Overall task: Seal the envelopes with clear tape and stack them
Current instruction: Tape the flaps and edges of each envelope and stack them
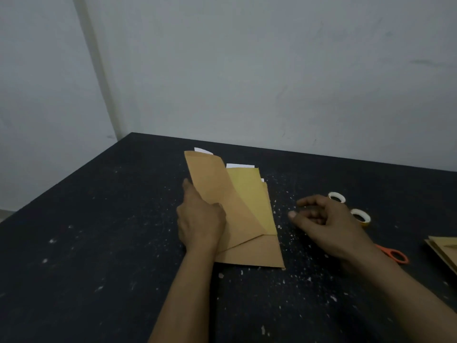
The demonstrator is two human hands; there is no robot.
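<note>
looks like the start of a sealing round: lifting the top envelope [210, 179] off the pile [249, 246] at centre frame. pinched along its left edge by the left hand [200, 219], fingers curled round that edge, so raised and tilted, far end leaning toward the upper left. long axis running near to far, up the frame. mouth at the far end, well away from the grip, with white paper [203, 150] peeping out (no flap or tape to be made out there, so probably unsealed).

right of centre, low over the table [99, 231]: the right hand [329, 226], fingers loosely curled, grasping nothing. just beyond it, toward the right of the frame, two tape rolls [365, 221]; partly hidden under the wrist, orange scissors [395, 256]. at the right edge, cut off by the frame, a second stack [442, 251], likely the finished ones.

so, for the coming move: tape nearest the free right hand, a short reach up and right. needs the mouth end laid flat first, since any strip must cross the far short edge, not the edge being held.
</note>
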